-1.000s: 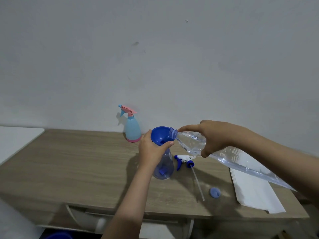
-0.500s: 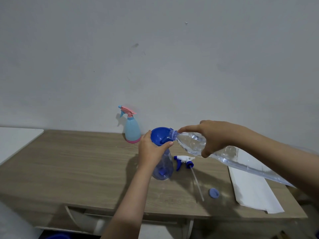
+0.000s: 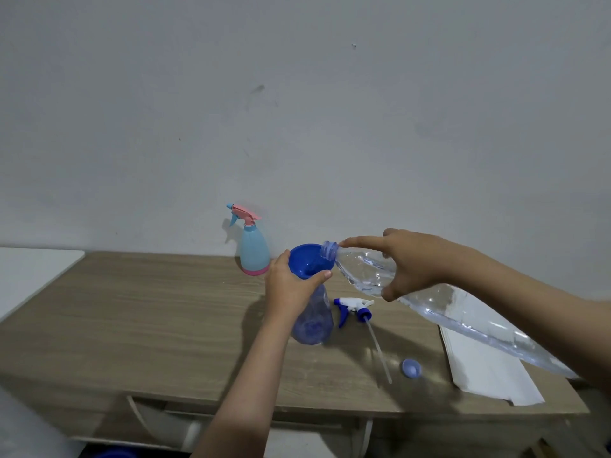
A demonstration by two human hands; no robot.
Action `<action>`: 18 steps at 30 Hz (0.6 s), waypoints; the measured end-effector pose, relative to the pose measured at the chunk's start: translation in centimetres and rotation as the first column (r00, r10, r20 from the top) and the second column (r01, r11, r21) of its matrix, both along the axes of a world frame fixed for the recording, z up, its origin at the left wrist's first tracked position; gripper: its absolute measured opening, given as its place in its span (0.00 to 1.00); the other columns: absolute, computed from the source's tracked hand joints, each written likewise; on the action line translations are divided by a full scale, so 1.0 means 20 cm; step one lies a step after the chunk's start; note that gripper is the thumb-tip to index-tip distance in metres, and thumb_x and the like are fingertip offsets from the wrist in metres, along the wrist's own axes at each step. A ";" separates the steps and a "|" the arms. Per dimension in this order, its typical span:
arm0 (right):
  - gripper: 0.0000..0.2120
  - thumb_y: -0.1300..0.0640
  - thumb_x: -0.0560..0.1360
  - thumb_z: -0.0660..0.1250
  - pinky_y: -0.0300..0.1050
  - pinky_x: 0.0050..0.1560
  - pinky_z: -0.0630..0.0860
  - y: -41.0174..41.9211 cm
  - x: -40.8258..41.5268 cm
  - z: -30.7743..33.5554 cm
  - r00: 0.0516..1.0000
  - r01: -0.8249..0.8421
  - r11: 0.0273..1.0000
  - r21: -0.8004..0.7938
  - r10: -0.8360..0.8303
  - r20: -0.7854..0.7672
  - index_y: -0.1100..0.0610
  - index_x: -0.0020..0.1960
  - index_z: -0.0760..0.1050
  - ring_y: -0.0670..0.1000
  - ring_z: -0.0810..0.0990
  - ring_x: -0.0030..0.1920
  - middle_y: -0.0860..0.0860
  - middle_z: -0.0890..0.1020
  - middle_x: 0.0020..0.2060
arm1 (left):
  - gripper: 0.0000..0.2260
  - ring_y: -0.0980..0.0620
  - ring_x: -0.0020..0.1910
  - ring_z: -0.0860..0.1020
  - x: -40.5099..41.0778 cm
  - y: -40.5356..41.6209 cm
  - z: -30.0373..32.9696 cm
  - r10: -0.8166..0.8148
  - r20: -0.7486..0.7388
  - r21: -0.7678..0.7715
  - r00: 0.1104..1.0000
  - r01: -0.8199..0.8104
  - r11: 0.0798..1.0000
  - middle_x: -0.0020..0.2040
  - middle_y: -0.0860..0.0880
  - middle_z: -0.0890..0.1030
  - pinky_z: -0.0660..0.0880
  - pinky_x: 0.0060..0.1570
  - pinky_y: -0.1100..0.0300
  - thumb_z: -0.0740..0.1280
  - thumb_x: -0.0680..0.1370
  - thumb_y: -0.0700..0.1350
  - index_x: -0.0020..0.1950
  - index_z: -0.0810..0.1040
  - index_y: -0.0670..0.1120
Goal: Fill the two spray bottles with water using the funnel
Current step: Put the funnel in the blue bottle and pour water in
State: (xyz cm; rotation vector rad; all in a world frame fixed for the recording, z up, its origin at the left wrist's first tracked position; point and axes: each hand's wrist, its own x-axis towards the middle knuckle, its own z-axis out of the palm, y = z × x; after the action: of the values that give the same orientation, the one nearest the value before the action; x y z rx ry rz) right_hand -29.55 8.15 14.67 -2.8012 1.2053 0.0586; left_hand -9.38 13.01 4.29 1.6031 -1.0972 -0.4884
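Observation:
A blue funnel [image 3: 307, 261] sits in the neck of a translucent blue spray bottle [image 3: 314, 320] standing on the wooden table [image 3: 132, 312]. My left hand [image 3: 291, 289] grips the funnel and the bottle's neck. My right hand [image 3: 410, 262] holds a large clear water bottle [image 3: 446, 307] tilted down, its open mouth over the funnel's rim. The blue bottle's white and blue spray head [image 3: 352, 309] lies on the table beside it, tube pointing toward me. A light blue spray bottle with a pink trigger [image 3: 253, 247] stands by the wall.
A small blue cap [image 3: 411, 368] lies on the table near the tube's end. White paper sheets [image 3: 486, 368] lie at the right, partly under the water bottle. A white surface [image 3: 29, 276] adjoins the table at the left.
The water bottle's mouth has stayed at the funnel while its tilt holds. Both hands keep their places; only the view shifts slightly.

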 end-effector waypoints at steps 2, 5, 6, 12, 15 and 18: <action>0.48 0.46 0.62 0.74 0.41 0.38 0.71 0.00 -0.01 -0.01 0.998 -0.004 1.000 -0.005 0.004 0.061 0.22 0.67 0.46 0.50 0.77 0.50 0.48 0.71 0.48 | 0.23 0.54 0.49 0.77 0.00 0.00 0.00 -0.004 0.002 -0.001 1.000 0.004 1.000 0.51 0.53 0.79 0.75 0.45 0.62 0.79 0.64 0.53 0.54 0.74 0.52; 0.47 0.47 0.62 0.74 0.44 0.42 0.76 0.03 -0.03 0.00 0.982 -0.010 0.999 -0.033 0.016 0.188 0.23 0.68 0.47 0.43 0.77 0.46 0.48 0.71 0.49 | 0.23 0.53 0.50 0.77 0.00 0.01 0.00 -0.001 0.006 0.008 1.000 0.001 1.000 0.51 0.52 0.79 0.75 0.47 0.60 0.79 0.64 0.54 0.53 0.74 0.50; 0.47 0.48 0.62 0.74 0.45 0.44 0.77 0.04 -0.04 0.01 0.969 -0.012 0.999 -0.039 0.022 0.247 0.24 0.68 0.49 0.40 0.76 0.42 0.48 0.72 0.50 | 0.23 0.53 0.50 0.76 0.00 0.01 0.01 0.002 0.009 0.014 1.000 -0.002 1.000 0.51 0.53 0.78 0.74 0.47 0.60 0.79 0.64 0.54 0.52 0.73 0.50; 0.46 0.50 0.61 0.75 0.49 0.49 0.79 0.06 -0.11 0.03 0.796 -0.004 0.996 -0.087 0.056 0.603 0.25 0.68 0.54 0.45 0.78 0.47 0.51 0.73 0.53 | 0.20 0.54 0.47 0.77 0.00 0.02 0.03 0.007 0.022 0.007 1.000 -0.008 1.000 0.48 0.52 0.79 0.73 0.44 0.61 0.80 0.64 0.51 0.50 0.75 0.50; 0.46 0.52 0.61 0.77 0.39 0.45 0.77 0.04 -0.17 0.01 0.671 0.038 0.991 -0.127 0.069 0.739 0.29 0.70 0.57 0.46 0.79 0.45 0.53 0.74 0.54 | 0.19 0.53 0.46 0.77 0.00 0.01 0.03 0.010 0.024 0.009 1.000 -0.010 1.000 0.47 0.51 0.79 0.73 0.41 0.63 0.79 0.64 0.51 0.49 0.74 0.51; 0.48 0.56 0.62 0.79 0.31 0.41 0.74 -0.01 -0.21 -0.05 0.527 0.126 0.983 -0.136 0.049 0.848 0.33 0.71 0.57 0.47 0.80 0.43 0.53 0.73 0.54 | 0.20 0.53 0.46 0.76 -0.01 0.01 0.03 0.006 0.023 0.004 1.000 -0.006 1.000 0.48 0.52 0.78 0.74 0.42 0.63 0.79 0.64 0.50 0.49 0.73 0.51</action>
State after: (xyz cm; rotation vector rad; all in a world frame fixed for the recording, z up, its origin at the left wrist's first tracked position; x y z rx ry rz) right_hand -33.81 8.04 13.72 -2.3057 0.9859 -1.3385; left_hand -9.58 13.31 4.99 1.6185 -1.1096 -0.4694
